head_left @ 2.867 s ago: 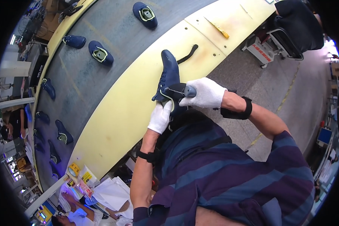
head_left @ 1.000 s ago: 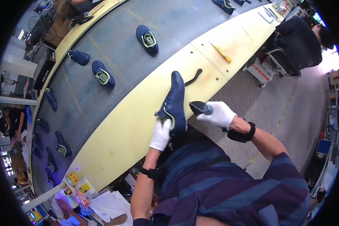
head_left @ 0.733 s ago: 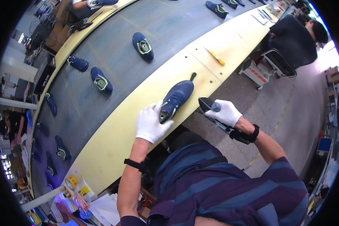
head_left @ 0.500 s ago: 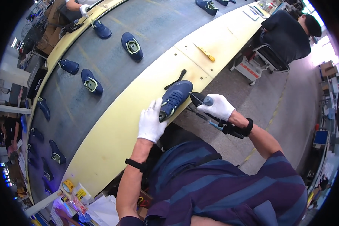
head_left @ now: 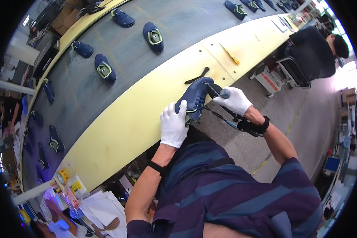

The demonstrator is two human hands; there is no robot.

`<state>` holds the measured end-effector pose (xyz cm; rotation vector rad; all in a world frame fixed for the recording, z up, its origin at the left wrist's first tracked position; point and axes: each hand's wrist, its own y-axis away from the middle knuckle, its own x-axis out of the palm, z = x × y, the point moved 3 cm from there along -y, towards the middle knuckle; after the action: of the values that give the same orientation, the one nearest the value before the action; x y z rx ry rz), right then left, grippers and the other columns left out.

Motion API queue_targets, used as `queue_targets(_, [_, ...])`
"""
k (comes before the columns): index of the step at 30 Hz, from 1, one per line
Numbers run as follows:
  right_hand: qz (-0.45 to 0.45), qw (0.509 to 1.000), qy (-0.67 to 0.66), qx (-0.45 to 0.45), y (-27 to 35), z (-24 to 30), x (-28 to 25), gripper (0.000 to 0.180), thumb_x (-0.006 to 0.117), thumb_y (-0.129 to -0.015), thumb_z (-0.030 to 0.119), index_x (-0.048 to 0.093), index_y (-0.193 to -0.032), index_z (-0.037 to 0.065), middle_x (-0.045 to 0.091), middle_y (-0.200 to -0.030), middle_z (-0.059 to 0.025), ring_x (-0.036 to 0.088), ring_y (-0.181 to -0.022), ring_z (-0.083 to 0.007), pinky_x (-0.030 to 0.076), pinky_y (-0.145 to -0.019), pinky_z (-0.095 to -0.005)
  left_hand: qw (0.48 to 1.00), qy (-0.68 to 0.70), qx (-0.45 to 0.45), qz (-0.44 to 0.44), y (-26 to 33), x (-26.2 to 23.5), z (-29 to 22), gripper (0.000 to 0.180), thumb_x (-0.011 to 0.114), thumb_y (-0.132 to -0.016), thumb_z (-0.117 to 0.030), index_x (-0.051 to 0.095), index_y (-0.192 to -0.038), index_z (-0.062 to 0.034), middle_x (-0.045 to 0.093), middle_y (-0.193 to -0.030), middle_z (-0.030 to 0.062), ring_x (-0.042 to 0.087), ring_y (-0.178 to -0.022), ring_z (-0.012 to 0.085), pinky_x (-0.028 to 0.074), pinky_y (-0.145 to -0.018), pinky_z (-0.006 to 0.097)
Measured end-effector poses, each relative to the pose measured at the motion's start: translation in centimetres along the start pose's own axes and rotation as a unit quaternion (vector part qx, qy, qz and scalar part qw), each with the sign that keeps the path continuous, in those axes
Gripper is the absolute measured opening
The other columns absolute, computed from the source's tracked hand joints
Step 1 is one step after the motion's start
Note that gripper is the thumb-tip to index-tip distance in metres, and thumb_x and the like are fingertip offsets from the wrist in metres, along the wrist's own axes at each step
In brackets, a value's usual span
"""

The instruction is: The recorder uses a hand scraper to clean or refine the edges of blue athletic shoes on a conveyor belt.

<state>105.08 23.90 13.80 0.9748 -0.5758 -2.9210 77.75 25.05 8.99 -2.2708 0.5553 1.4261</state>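
The blue shoe [head_left: 194, 98] lies on the yellow bench edge [head_left: 119, 127], near the person. The left hand [head_left: 173, 126] clamps its heel end; the right hand [head_left: 235, 100] grips a grey-handled tool [head_left: 220, 92] vs. its toe. Best to keep the heel pinned & the tool strokes short. 2 more shoes [head_left: 153, 36] sit far off on the grey belt [head_left: 107, 47].

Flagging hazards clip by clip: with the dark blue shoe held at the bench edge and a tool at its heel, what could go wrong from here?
1. The dark blue shoe lies at the edge of the yellow bench; it could slip off if the left hand loosens.
2. The right hand works a grey-handled tool at the heel; a slip might mark the shoe or jab the left hand's fingers.
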Motion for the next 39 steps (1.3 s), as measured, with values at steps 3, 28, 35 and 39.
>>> queue_targets(3, [-0.027, 0.999, 0.027, -0.029, 0.3, -0.1, -0.3, 0.039, 0.081, -0.091, 0.033, 0.072, -0.097, -0.004, 0.072, -0.079, -0.0134, 0.067, -0.073, -0.0133, 0.056, -0.072, -0.0342, 0.992, -0.105, 0.015, -0.069, 0.9, 0.1, 2.0, 0.07, 0.067, -0.089, -0.012, 0.046, -0.155, -0.0079, 0.051, -0.139, 0.0251, 0.054, -0.125, 0.0419, 0.044, -0.101, 0.051])
queue_targets(28, [0.146, 0.962, 0.212, -0.088, -7.9, 11.6, 1.7, 0.046, 0.078, -0.092, 0.044, 0.079, -0.103, -0.001, 0.077, -0.091, -0.0228, 0.076, -0.083, -0.0322, 0.057, -0.08, -0.04, 0.979, -0.037, -0.199, 0.016, 0.3, -2.1, 4.2, 0.103, 0.087, -0.071, -0.02, 0.035, -0.156, 0.0019, 0.054, -0.13, 0.0251, 0.057, -0.116, 0.0424, 0.049, -0.099, 0.049])
queue_targets(35, [0.055, 0.975, 0.196, 0.093, -18.7, -0.3, -7.6, 0.052, 0.072, -0.094, 0.049, 0.077, -0.105, -0.001, 0.077, -0.087, -0.0173, 0.073, -0.08, -0.0247, 0.057, -0.076, -0.0395, 0.953, 0.123, -0.277, 0.019, -0.2, -1.1, 5.4, 0.09, 0.079, -0.079, -0.022, 0.037, -0.154, 0.0047, 0.059, -0.125, 0.0287, 0.062, -0.117, 0.0429, 0.052, -0.102, 0.048])
queue_targets(39, [-0.102, 0.96, 0.254, -0.059, -23.1, -4.5, -9.6, 0.053, 0.069, -0.098, 0.05, 0.073, -0.108, -0.002, 0.076, -0.094, -0.0241, 0.075, -0.088, -0.0378, 0.057, -0.08, -0.0456, 0.915, 0.275, -0.294, -0.033, 0.0, 1.0, 7.1, 0.078, 0.08, -0.084, -0.023, 0.045, -0.147, 0.0071, 0.062, -0.131, 0.0286, 0.064, -0.123, 0.037, 0.052, -0.105, 0.043])
